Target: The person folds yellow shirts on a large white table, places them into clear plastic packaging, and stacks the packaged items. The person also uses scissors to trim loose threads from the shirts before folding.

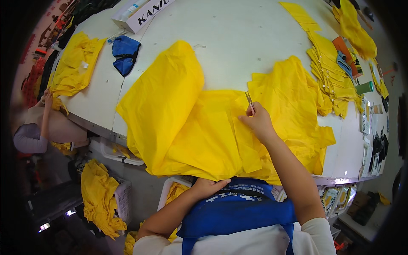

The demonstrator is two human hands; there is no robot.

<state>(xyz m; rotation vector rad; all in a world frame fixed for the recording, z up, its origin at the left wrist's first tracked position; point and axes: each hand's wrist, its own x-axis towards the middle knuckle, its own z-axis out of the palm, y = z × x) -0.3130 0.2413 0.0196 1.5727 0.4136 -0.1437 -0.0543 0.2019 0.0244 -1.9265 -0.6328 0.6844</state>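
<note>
The left forearm (172,212) slants up from seven o'clock; at six, by the near edge of the yellow cloth (204,140), the left grip (208,187) points its thumb between two and three, fingers mostly hidden, so I cannot tell whether it grasps anything. The cloth lies across the middle of the tabletop (229,55). Toward three o'clock, the right grip (257,120) curls around scissors (249,101) angled toward eleven over the cloth, its forearm (293,174) rising from five.

The white table (231,55) is bordered by grey floor (143,189) at its near-left edge; glare (343,180) is caught at near-right.
</note>
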